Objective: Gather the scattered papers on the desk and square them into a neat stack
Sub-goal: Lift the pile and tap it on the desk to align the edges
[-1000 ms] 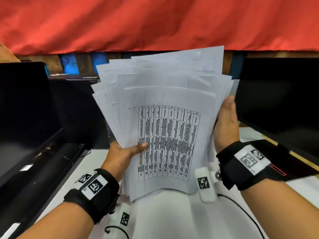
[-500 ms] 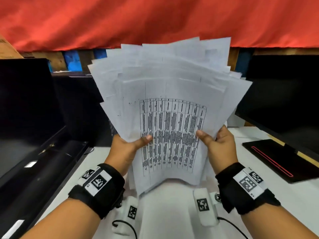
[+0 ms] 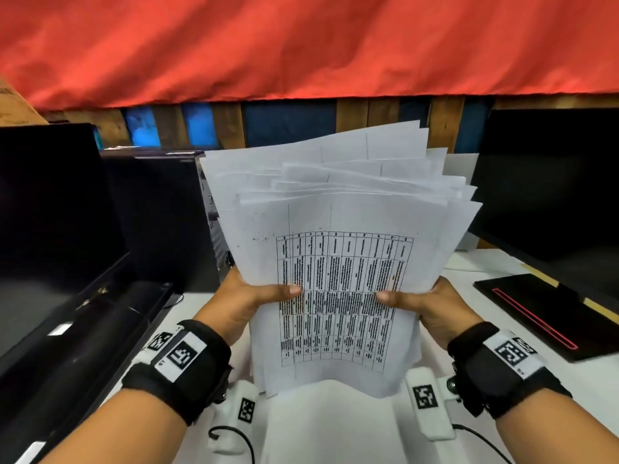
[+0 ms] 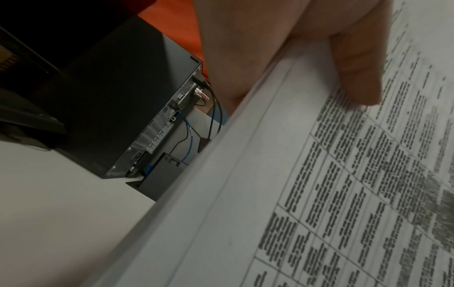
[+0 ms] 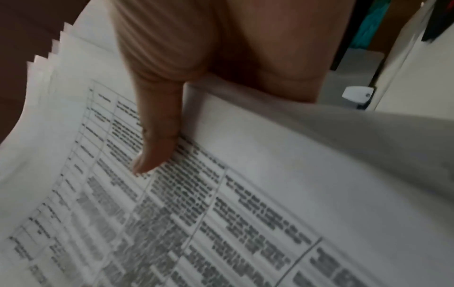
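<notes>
I hold the papers [image 3: 338, 262] upright above the white desk [image 3: 321, 426], their lower edge just over it and their top edges fanned at uneven heights. The front sheet carries a printed table. My left hand [image 3: 248, 303] grasps the bundle at its left edge, thumb pressed across the front sheet; my right hand [image 3: 432, 306] grasps the right edge the same way, thumb laid on the print. My other fingers are hidden behind the sheets.

To my left, close beside the papers, stands a black computer tower [image 4: 127, 108] with its rear ports and blue cables showing, and further left a dark monitor [image 3: 50, 212]. On my right another dark monitor [image 3: 552, 182] rises behind a flat black pad with a red line [image 3: 542, 316] lying on the desk. Both my wrists wear black bands with printed markers.

Behind the desk runs a wall of wood and blue panels [image 3: 288, 122], with a red cloth [image 3: 301, 45] hanging above it.
</notes>
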Demonstrator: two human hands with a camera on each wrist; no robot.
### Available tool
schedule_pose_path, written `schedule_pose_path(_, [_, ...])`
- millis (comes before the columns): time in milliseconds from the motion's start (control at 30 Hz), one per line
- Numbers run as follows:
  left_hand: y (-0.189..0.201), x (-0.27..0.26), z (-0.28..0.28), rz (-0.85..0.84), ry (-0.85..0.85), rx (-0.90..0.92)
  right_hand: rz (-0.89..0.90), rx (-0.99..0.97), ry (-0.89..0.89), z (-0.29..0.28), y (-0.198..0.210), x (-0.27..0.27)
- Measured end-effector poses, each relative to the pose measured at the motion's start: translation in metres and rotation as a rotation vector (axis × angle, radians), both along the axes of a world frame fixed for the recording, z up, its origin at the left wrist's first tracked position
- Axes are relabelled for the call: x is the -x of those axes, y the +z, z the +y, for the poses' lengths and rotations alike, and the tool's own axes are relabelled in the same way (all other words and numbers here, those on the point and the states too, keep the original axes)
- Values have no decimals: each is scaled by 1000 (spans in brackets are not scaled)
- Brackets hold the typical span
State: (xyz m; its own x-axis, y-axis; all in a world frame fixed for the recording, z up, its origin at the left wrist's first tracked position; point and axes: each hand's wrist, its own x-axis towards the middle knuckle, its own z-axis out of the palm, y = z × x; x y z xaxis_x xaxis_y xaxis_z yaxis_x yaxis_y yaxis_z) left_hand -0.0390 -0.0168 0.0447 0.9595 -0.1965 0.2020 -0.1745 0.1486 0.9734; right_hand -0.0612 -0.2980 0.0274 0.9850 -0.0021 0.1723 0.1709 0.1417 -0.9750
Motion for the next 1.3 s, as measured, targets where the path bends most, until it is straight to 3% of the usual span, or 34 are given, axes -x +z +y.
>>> schedule_pose_path(233, [0,-2,7,18,-43,21,44,117,216,-16,4,0])
schedule_pose_path(400, [0,-3,5,-6,-81,-11,26,39,260,-13,5,7])
schedule_pose_path(600, [5,-5,0,-14,-118,-94,-8,11,207,-8,13,8])
schedule_pose_path(733, [-6,-5,-1,41,-55,-108,-15,163,58,-6,3,10])
schedule_pose_path(900, [-5,0,-27,-45,262,-65,-102,220,-235,19,6,8])
schedule_pose_path(1000, [12,7,-44,-125,335,-80,-173,218,-356,31,21,8])
schedule_pose_path(1133, [21,10,-50,-176,362,-53,-206,257,-313,43,22,14])
schedule_pose_path(1300, [-8,15,-32,-79,319,-78,-53,268,-212,32,-10,20])
